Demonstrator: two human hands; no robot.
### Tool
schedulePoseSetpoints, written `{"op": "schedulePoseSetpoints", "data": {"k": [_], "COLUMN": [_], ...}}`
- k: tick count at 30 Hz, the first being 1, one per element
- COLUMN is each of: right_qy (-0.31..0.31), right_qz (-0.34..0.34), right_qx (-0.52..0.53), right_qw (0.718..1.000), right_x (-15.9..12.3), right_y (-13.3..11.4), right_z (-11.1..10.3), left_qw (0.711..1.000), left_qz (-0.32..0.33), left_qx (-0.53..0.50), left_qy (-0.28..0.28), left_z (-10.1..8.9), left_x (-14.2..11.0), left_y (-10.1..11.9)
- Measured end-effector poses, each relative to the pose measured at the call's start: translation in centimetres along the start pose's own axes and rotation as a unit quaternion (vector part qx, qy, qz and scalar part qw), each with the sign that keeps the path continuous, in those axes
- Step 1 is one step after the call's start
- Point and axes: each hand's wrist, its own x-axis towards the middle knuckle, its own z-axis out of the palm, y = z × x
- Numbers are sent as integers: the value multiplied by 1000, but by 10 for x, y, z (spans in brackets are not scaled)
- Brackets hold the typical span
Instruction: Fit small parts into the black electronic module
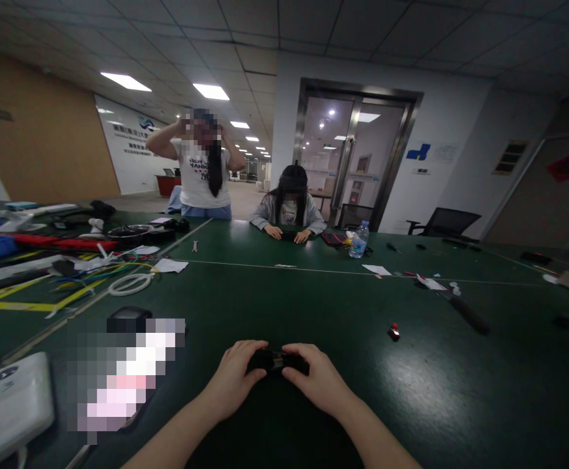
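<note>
Both hands hold a small, dark, elongated object low over the near middle of the green table. My left hand has its thumb and fingers closed round the left end. On the other end, my right hand grips the same way, thumb towards me. A brownish, slightly shiny patch shows in the object's middle, between the thumbs. Its ends are covered by my fingers, and its exact kind cannot be made out. Farther right lies a small red and silver item.
A blurred-out phone-like shape, a black mouse-like thing and a white device lie left. Cables clutter the far left. Beyond are a water bottle, a black-handled tool, a seated person and a standing person.
</note>
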Motion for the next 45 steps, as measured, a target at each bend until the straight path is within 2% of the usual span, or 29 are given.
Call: {"op": "schedulePoseSetpoints", "data": {"k": [9,21,25,34,45], "right_qy": [-24,-44,-43,-46,-51], "right_qz": [21,40,34,11,-19], "right_qx": [-18,-44,-50,-53,-68], "right_qw": [999,997,997,998,996], "right_x": [3,3,3,3,4], "right_y": [3,0,1,-4,-3], "right_z": [1,0,1,-1,6], "left_qw": [999,999,998,996,995], "left_qz": [-32,-10,8,8,11], "left_qx": [16,42,59,85,96], "left_qy": [2,-17,-27,-28,-26], "left_z": [-1,-2,-3,-2,-3], "left_x": [0,-1,-2,0,1], "left_y": [7,2,6,2,10]}}
